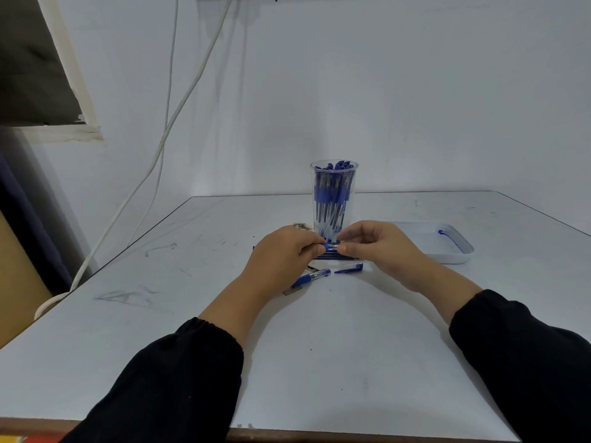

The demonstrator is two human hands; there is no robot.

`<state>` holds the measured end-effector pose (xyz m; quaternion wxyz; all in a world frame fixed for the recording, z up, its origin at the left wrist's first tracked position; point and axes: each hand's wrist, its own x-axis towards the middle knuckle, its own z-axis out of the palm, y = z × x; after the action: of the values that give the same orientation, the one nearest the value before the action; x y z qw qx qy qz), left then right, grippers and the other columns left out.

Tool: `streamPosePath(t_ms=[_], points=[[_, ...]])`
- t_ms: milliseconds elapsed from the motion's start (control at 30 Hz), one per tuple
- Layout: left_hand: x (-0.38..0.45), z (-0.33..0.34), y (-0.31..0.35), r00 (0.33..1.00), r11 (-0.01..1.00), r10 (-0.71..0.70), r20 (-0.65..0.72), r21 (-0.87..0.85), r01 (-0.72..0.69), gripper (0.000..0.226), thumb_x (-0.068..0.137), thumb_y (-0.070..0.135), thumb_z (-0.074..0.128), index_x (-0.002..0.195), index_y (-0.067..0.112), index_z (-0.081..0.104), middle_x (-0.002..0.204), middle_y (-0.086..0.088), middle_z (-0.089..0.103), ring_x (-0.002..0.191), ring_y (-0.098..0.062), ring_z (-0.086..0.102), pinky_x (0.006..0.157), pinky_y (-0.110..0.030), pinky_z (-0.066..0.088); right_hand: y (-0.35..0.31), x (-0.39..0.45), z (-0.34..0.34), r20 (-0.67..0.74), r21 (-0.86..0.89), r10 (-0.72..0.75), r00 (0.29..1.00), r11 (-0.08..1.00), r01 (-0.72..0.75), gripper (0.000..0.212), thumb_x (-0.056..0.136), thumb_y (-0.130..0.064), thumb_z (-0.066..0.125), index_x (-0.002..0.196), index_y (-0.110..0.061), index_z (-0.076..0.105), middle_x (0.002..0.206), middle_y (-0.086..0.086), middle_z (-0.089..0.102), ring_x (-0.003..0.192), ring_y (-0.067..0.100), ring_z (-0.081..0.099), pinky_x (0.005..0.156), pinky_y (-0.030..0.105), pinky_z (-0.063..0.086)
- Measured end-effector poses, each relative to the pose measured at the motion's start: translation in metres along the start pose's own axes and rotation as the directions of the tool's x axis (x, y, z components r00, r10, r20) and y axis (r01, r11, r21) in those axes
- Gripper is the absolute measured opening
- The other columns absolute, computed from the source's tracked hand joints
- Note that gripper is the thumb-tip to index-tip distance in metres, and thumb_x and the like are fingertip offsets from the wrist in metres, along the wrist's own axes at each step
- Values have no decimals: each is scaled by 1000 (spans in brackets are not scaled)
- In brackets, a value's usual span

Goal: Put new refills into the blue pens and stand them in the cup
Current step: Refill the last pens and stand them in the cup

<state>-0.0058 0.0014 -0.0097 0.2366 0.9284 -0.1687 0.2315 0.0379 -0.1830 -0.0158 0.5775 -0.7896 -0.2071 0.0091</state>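
**Both hands pinch a small blue pen part in front of the cup**

The left hand (pixel 281 254) and the right hand (pixel 377 247) meet above the desk (pixel 160 314), fingertips facing each other. Between them sits a small blue pen part (pixel 329 247) with a pale, clear end; the left grip pinches its blue end between thumb and curled fingers, and the right grip pinches the pale end the same way. Whether a refill is inside the piece cannot be told.

Just behind the two grips stands the clear plastic cup (pixel 334 193), upright and packed with blue pens (pixel 332 190). Directly under the grips, at the foot of the cup, lies a dark row of thin sticks (pixel 335 256), likely refills, though they are too small to be sure.

Just below the grips, nearer the person, two pieces lie on the desk: a blue pen barrel (pixel 311 277) with a clear section, below the left grip, slanted, and a blue pen cap (pixel 350 268) below the right grip. They lie near each other without touching.

To the right of the right grip, a shallow white tray (pixel 460 255) rests on the desk, with a blue item (pixel 451 239) lying along its far right wall. Black sleeves (pixel 179 372) cover both forearms.
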Motion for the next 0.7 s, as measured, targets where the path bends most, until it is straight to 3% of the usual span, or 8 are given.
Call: streamPosePath(t_ms=[133,267,367,467,567,700], points=[[0,1,0,1000,1000,5,-11,3,-5,22,94,24,53,109,19,70,74,15,45,77,-7,41,68,-22,32,0,0,1,-20,-9,20,1000,1000,-20,11,91,-21,64,87,-15,72,74,-1,72,64,-2,63,68,13,47],[0,1,1,1000,1000,12,1,16,-12,22,95,23,53,108,19,70,69,20,41,76,-8,41,68,-26,35,1,-1,-1,3,1,30,1000,1000,-30,4,86,-11,69,85,-13,72,75,2,73,72,8,66,80,22,51],[0,0,1,1000,1000,4,2,16,-4,22,94,23,52,107,20,70,66,21,40,75,-8,41,69,-28,37,0,-1,-2,17,0,20,1000,1000,-20,12,80,-6,75,87,-16,72,81,2,73,78,13,68,84,27,52],[0,1,1,1000,1000,-4,0,13,4,22,95,24,52,107,19,70,68,20,42,76,-9,42,73,-29,39,-2,-2,0,6,19,30,1000,999,-30,2,86,-16,70,86,-18,72,78,0,73,71,5,65,73,18,48],[0,1,1,1000,1000,6,-5,25,-6,23,95,24,52,108,19,69,73,15,45,77,-9,42,71,-27,38,-1,-1,0,-3,-5,27,1000,1000,-27,10,90,-18,65,81,-18,71,71,-2,72,62,0,62,67,13,47],[0,1,1,1000,1000,10,-3,28,-10,22,95,24,52,107,20,70,68,19,41,77,-9,43,73,-30,41,-1,-2,-2,38,32,20,999,999,-22,12,81,-8,74,90,-15,72,85,5,75,80,13,69,82,24,52]])
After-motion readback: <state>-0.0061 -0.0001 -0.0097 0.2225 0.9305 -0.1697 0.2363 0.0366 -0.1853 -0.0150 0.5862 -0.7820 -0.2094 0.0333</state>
